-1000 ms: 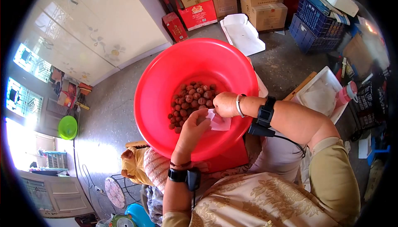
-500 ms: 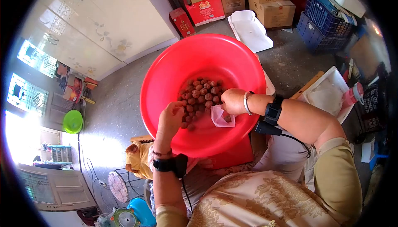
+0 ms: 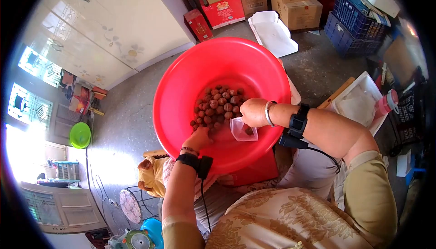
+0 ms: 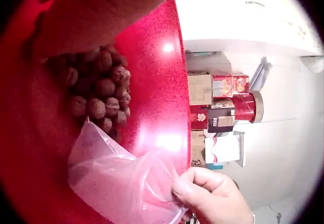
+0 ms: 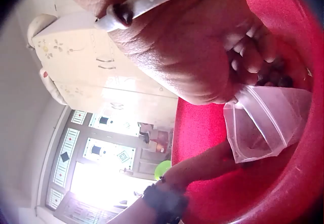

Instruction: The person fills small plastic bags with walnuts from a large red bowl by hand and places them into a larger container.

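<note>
A big red plastic basin [image 3: 181, 74] holds a heap of brown walnuts [image 3: 220, 104]. My right hand [image 3: 253, 112] pinches the rim of a clear plastic bag [image 3: 238, 131] over the basin's near right side. The bag's mouth gapes in the right wrist view, and a zip-like strip crosses the bag [image 5: 263, 115]. My left hand [image 3: 198, 138] reaches down to the near left edge of the heap; its fingertips are hidden among the walnuts. In the left wrist view that hand [image 4: 101, 16] is a dark blur beside the walnuts [image 4: 104, 87].
Cardboard boxes [image 3: 302, 15], a white tray [image 3: 274, 33] and blue crates [image 3: 349, 31] stand beyond the basin. To the right, a white box [image 3: 363, 90] sits beside a pink bottle [image 3: 388, 102]. A green basin [image 3: 80, 135] and a round stool [image 3: 130, 206] are at left.
My left hand came away from the bag to the left, then went down to the near edge of the walnuts. My right hand keeps its pinch on the bag.
</note>
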Action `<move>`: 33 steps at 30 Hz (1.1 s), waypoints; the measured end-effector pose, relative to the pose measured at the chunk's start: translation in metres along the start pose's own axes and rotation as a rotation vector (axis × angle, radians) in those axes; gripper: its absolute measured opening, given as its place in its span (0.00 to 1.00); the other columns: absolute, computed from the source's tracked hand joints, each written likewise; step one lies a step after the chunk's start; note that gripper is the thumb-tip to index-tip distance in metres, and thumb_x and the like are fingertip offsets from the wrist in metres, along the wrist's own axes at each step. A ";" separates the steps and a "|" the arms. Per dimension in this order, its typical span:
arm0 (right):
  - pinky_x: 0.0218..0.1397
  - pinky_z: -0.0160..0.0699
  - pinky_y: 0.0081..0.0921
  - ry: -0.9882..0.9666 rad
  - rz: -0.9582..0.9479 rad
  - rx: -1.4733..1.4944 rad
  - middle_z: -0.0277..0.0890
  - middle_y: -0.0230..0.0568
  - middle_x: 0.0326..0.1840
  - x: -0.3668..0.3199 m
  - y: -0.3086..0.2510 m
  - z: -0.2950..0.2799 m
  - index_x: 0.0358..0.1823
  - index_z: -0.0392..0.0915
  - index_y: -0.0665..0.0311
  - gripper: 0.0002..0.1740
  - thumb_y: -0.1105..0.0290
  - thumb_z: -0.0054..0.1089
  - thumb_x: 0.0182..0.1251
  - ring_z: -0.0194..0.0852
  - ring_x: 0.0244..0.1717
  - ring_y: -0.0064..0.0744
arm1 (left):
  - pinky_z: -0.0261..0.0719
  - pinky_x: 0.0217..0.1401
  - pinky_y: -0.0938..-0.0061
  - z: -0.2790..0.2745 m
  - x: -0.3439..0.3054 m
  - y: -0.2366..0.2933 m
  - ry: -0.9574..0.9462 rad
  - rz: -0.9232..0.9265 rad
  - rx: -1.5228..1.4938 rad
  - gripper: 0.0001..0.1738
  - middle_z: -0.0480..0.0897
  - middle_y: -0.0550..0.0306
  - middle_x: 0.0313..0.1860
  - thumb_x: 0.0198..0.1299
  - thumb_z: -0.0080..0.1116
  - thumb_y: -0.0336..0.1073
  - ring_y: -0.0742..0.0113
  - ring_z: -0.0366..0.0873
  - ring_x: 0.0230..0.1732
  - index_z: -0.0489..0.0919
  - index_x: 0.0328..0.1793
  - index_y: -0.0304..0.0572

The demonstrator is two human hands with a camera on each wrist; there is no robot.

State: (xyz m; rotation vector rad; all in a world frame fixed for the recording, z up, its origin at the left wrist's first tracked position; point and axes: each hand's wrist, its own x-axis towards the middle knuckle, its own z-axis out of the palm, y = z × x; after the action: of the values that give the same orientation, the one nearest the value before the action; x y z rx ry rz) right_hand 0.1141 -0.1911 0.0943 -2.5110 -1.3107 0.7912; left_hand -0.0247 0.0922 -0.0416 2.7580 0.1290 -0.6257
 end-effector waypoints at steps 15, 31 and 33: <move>0.47 0.82 0.52 0.052 -0.057 -0.023 0.84 0.64 0.34 0.007 0.012 0.014 0.31 0.87 0.72 0.17 0.63 0.60 0.63 0.85 0.40 0.63 | 0.82 0.52 0.58 -0.015 -0.013 0.051 -0.389 0.033 -0.214 0.25 0.88 0.43 0.48 0.51 0.64 0.47 0.48 0.86 0.49 0.86 0.55 0.45; 0.54 0.83 0.48 0.033 0.043 0.087 0.84 0.68 0.45 0.005 0.013 0.007 0.41 0.87 0.74 0.16 0.70 0.57 0.60 0.85 0.51 0.62 | 0.86 0.46 0.59 -0.077 -0.047 0.086 -0.052 0.041 -1.959 0.28 0.86 0.59 0.45 0.68 0.52 0.47 0.58 0.84 0.42 0.76 0.72 0.49; 0.54 0.83 0.48 0.050 0.043 0.118 0.84 0.68 0.45 0.005 0.012 0.007 0.41 0.87 0.74 0.16 0.70 0.57 0.61 0.85 0.50 0.62 | 0.86 0.47 0.59 -0.079 -0.050 0.092 -0.058 0.052 -2.015 0.28 0.86 0.58 0.45 0.68 0.52 0.47 0.57 0.85 0.43 0.76 0.72 0.49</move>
State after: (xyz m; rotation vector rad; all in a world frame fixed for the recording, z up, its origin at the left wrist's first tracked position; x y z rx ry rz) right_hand 0.1215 -0.1948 0.0819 -2.4576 -1.1622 0.7853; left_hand -0.0236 0.0291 0.0735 0.7821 0.3801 -0.2038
